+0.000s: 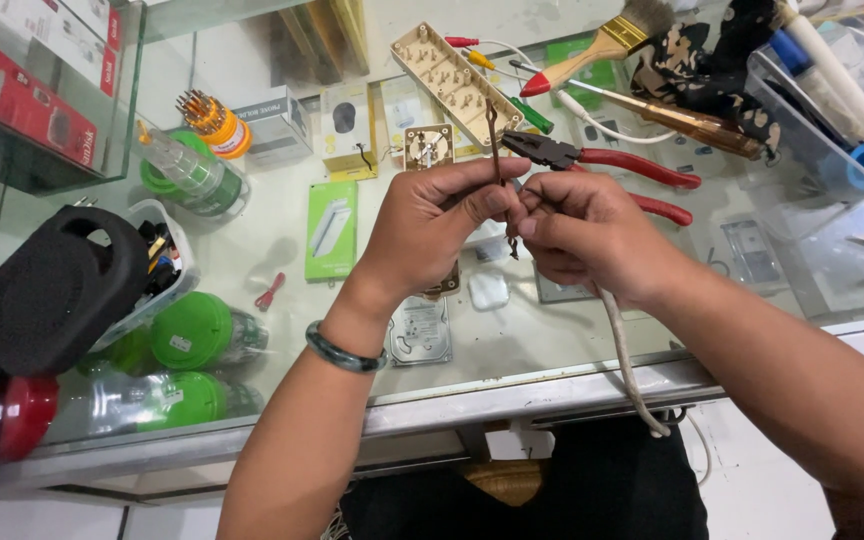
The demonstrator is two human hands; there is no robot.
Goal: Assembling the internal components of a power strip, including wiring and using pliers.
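Observation:
My left hand (432, 225) pinches a thin bare wire end (493, 135) that sticks up between thumb and forefinger. My right hand (582, 235) grips the same cable just beside it, fingertips touching the left thumb. The dirty white cable (624, 355) hangs down from my right hand over the counter's front edge. Both hands hover above a glass counter top (282, 240). A dark green bangle sits on my left wrist.
Red-handled pliers (602, 158) lie just behind my hands. An open beige power-strip casing (455, 82), a paintbrush (602, 45), a screwdriver set (210, 122) and small boxes lie farther back. A black speaker (52, 290) and green-lidded containers (192, 335) stand at left. A clear plastic bin (832, 110) is at right.

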